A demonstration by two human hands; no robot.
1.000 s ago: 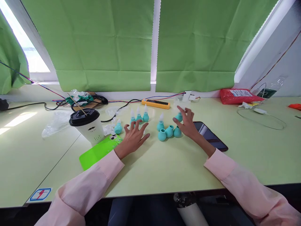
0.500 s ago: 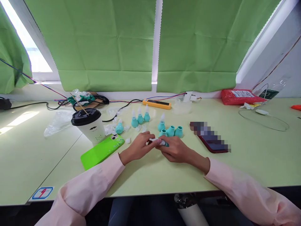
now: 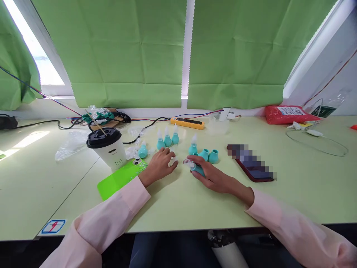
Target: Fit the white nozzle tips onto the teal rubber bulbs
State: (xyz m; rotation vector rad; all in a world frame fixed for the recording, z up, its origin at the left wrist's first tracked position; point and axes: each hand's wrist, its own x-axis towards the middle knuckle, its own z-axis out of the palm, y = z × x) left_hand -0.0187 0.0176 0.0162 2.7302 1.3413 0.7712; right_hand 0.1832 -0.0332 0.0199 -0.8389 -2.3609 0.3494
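Observation:
My right hand [image 3: 210,174] holds a teal bulb [image 3: 198,170] on its side, with a clear piece at its left end. My left hand [image 3: 160,166] is over the table beside small clear plastic pieces [image 3: 173,160]; its thumb and fingers are apart around them, and whether it grips one is unclear. Behind my left hand stand teal bulbs with clear tips [image 3: 167,140]. Another tipped bulb [image 3: 193,149] and open-topped teal bulbs [image 3: 213,156] stand behind my right hand. One more bulb [image 3: 142,150] leans near the green phone case.
On the left are a lidded paper cup [image 3: 111,154] and a green phone case [image 3: 118,181]. A dark phone [image 3: 252,165] lies to the right. Farther back are a yellow tool [image 3: 186,123], cables, clear plastic bags and a red package [image 3: 290,114].
My hands have moved apart. The left has gone from the piece between them to the clear pieces on the table. My right hand still holds the teal bulb, now more visible.

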